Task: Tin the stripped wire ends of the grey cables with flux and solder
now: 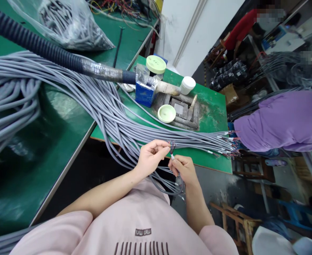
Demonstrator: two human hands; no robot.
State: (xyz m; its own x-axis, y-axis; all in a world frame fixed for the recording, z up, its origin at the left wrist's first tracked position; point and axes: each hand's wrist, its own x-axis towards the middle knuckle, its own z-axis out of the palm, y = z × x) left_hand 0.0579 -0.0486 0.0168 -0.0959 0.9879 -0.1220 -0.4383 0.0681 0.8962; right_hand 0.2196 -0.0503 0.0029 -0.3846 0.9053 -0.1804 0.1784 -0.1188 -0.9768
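Grey cable (175, 193): looping in front of the bundle (145, 129)
Left hand (152, 157): pinching thin wires (172, 146)
Right hand (184, 168): pinching the cable

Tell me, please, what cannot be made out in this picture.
In the head view:
Thin wires at the tip of the cable: too small to count.
How many the left hand pinches: covered by that hand.
Cable inside the right hand: hidden by its grip.
Dark hose: far end cut off by the left edge.

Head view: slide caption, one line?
Right hand holds a cable; left hand pinches its thin wires near a grey bundle.
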